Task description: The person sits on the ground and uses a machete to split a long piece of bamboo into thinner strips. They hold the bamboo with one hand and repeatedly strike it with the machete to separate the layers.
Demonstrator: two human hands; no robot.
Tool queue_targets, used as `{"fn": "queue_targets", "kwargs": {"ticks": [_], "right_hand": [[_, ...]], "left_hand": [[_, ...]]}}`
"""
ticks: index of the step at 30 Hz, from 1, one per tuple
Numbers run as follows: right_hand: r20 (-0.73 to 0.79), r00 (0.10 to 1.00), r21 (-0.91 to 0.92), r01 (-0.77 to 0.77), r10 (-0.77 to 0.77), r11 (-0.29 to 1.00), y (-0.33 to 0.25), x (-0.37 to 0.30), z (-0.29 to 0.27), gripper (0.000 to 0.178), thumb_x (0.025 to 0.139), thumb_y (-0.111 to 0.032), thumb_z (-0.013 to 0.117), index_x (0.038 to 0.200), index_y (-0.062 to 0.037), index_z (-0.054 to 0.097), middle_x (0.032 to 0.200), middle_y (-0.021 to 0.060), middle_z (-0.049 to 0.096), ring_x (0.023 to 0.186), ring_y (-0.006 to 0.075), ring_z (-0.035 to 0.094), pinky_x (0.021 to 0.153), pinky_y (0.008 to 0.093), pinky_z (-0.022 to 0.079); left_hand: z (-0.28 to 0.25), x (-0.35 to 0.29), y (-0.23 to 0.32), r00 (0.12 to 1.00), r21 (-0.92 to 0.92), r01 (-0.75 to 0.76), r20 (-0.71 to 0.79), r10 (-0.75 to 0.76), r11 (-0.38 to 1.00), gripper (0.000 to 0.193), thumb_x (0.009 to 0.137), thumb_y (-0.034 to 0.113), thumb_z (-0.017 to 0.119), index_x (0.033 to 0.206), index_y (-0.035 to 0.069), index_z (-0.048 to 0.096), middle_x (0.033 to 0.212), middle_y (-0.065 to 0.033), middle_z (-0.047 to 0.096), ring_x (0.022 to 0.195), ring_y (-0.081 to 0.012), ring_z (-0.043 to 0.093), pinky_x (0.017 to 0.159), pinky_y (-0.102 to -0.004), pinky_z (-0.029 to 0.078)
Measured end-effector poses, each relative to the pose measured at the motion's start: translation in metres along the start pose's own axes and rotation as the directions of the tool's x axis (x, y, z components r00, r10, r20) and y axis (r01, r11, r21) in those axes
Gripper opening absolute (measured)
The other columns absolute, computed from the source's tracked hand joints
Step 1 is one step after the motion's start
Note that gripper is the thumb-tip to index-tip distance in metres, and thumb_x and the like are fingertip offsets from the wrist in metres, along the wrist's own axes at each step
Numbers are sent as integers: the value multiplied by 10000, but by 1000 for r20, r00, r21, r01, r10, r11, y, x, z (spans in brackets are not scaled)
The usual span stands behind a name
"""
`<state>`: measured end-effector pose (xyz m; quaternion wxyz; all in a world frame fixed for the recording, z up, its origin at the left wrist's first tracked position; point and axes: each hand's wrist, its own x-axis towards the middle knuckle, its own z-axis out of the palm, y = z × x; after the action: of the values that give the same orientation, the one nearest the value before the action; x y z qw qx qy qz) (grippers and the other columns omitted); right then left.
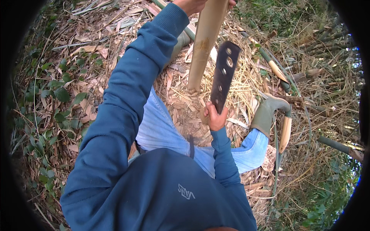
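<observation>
My left hand [190, 6] is at the top edge, partly cut off, its fingers wrapped round a smooth tan pole [208, 32], which looks like bamboo. The pole slants down to the ground, its lower end among pale shavings [241, 84]. In my right hand [217, 117] is a broad dark machete [224, 73] with several holes along its blade. The fist closes round the handle, mostly hiding it. Blade up, the machete stands just right of the pole, with a small gap between them.
My jeans-clad legs [165, 127] are spread around the work spot, with a green rubber boot [266, 113] at right. Cut green stalks [269, 61] lie beyond it. Dry leaves and husks cover the ground; leafy plants [61, 94] grow at left, brush [327, 84] at right.
</observation>
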<state>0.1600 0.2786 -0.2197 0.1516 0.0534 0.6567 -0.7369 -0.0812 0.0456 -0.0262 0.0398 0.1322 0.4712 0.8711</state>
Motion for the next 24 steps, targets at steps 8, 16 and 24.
{"fn": "queue_targets", "kwargs": {"ticks": [8, 16, 24], "right_hand": [[20, 997, -179, -75, 80, 981, 6, 13, -18, 203, 882, -146, 600, 763, 18, 602, 582, 14, 539, 505, 87, 490, 463, 266, 386], [65, 991, -408, -81, 118, 910, 32, 26, -25, 165, 888, -131, 586, 795, 5, 597, 591, 22, 542, 500, 90, 483, 472, 270, 390], [108, 994, -249, 32, -5, 968, -31, -70, -28, 87, 806, -61, 623, 852, -2, 577, 694, 23, 577, 640, 79, 515, 573, 258, 424]], "left_hand": [[1, -3, -7, 999, 103, -24, -43, 29, 994, 541, 929, 533, 587, 965, -5, 616, 733, -115, 658, 622, -216, 665, 580, -332, 572], [11, -8, -2, 994, 141, -3, -103, 18, 990, 506, 939, 528, 577, 954, 24, 621, 725, -111, 664, 620, -214, 668, 572, -325, 561], [52, -59, 61, 917, 353, -158, -295, 269, 922, 420, 952, 477, 588, 983, 59, 569, 715, -81, 626, 598, -191, 638, 533, -321, 542]]}}
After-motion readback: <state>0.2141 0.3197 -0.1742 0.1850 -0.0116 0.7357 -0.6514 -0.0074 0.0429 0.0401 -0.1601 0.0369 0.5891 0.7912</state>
